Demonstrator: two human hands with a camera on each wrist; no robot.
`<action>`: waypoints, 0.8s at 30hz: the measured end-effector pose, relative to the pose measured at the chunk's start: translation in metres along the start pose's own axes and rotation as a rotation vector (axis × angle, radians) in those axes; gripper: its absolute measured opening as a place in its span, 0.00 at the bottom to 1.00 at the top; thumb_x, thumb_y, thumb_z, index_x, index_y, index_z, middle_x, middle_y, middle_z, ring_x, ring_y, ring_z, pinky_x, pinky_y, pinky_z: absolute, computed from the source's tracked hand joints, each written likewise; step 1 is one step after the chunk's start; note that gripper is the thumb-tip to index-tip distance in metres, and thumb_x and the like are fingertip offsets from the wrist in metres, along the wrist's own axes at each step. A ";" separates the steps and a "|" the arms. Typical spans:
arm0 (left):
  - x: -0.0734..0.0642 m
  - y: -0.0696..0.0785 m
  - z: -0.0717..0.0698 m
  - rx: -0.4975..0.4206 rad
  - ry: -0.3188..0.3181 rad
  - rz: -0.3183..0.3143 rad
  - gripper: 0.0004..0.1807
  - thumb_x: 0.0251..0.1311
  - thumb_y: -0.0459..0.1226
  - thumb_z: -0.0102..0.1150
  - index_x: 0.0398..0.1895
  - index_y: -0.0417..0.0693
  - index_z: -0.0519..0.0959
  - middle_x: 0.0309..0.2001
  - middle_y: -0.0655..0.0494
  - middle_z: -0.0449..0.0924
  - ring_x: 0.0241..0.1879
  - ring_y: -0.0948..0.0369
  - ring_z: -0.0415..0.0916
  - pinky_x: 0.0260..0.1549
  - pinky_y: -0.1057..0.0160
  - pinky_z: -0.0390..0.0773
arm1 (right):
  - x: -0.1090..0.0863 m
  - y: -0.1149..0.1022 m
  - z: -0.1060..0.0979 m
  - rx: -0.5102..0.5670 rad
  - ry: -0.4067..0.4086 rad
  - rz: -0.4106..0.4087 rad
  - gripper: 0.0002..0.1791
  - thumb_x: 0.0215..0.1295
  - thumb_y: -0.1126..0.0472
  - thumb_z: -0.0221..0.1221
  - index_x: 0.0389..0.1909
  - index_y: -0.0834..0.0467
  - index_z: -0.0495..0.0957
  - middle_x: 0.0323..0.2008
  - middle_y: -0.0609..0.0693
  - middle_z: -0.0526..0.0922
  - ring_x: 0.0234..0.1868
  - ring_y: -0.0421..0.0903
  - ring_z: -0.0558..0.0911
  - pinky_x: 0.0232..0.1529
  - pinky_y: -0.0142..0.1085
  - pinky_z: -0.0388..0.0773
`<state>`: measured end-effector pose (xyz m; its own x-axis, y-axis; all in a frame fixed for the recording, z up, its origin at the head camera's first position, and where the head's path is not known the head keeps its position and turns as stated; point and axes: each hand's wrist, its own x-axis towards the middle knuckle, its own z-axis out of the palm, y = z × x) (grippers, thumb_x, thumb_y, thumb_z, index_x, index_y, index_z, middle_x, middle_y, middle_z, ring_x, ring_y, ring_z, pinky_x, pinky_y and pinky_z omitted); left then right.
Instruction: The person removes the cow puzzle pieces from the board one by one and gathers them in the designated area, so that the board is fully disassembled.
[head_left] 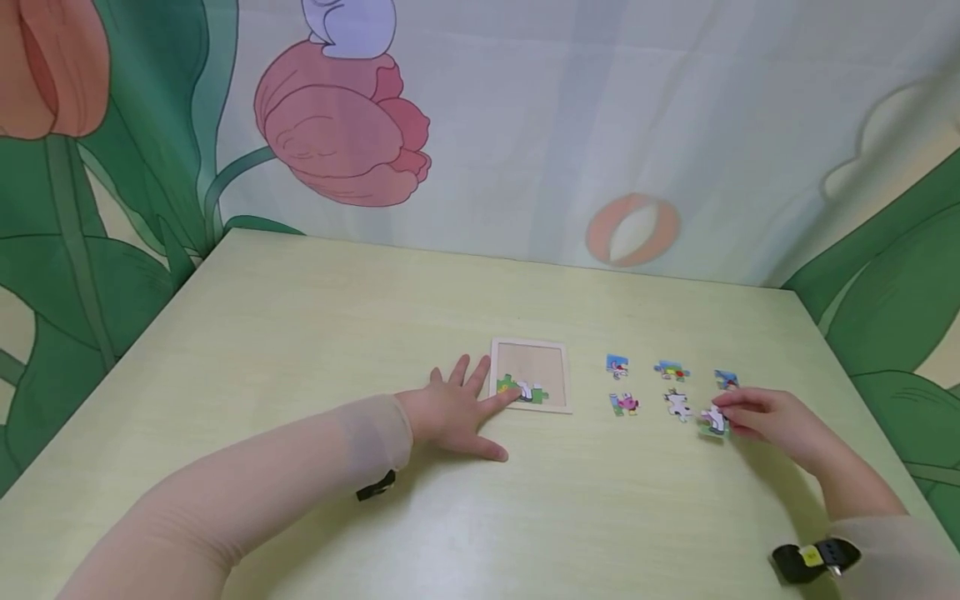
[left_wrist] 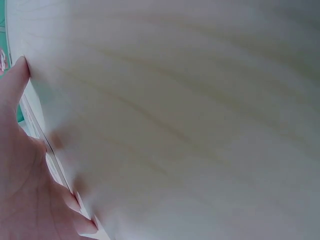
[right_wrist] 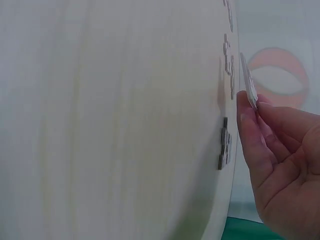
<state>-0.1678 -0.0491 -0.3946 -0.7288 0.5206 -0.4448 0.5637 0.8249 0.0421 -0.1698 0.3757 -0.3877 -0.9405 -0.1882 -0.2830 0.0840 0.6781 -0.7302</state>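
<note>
In the head view my right hand (head_left: 776,421) pinches a jigsaw puzzle piece (head_left: 714,420) with white, green and pink print between thumb and fingers. The right wrist view shows this thin piece (right_wrist: 248,82) edge-on, raised off the tabletop. My left hand (head_left: 457,412) lies with fingers spread at the left side of a shallow wooden puzzle tray (head_left: 568,375). Its index finger reaches over the tray's lower left onto the joined pieces (head_left: 538,393) there, partly covering them. Above those pieces the tray's bare brown base shows.
Several loose puzzle pieces lie right of the tray: a blue one (head_left: 618,365), a green-yellow one (head_left: 672,371), a pink one (head_left: 624,404), a black-and-white one (head_left: 678,405) and one by the right hand (head_left: 726,379). A printed curtain (head_left: 510,150) hangs behind the table (head_left: 360,317).
</note>
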 end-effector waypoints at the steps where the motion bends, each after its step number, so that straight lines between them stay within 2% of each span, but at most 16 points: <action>1: 0.000 0.000 0.000 0.000 0.002 0.002 0.49 0.50 0.75 0.36 0.72 0.75 0.34 0.73 0.41 0.25 0.69 0.37 0.29 0.58 0.33 0.49 | -0.001 0.002 -0.001 -0.006 0.004 -0.004 0.18 0.67 0.67 0.52 0.54 0.74 0.70 0.56 0.71 0.69 0.40 0.28 0.75 0.42 0.31 0.77; 9: 0.000 0.000 -0.002 -0.007 -0.003 0.001 0.49 0.50 0.74 0.37 0.72 0.74 0.35 0.73 0.41 0.25 0.69 0.37 0.29 0.58 0.33 0.48 | -0.006 0.013 -0.009 -0.022 0.009 0.007 0.18 0.68 0.67 0.51 0.54 0.75 0.70 0.54 0.70 0.71 0.39 0.26 0.75 0.41 0.30 0.77; 24: 0.000 0.000 -0.002 0.005 -0.009 -0.008 0.49 0.50 0.75 0.36 0.72 0.75 0.34 0.73 0.42 0.25 0.69 0.38 0.29 0.58 0.33 0.48 | -0.013 0.031 -0.017 -0.097 0.001 0.069 0.18 0.69 0.65 0.51 0.52 0.75 0.72 0.51 0.68 0.74 0.36 0.29 0.76 0.37 0.30 0.77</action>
<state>-0.1684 -0.0483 -0.3931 -0.7300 0.5117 -0.4531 0.5596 0.8281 0.0334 -0.1610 0.4112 -0.3964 -0.9338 -0.1386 -0.3298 0.1160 0.7548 -0.6457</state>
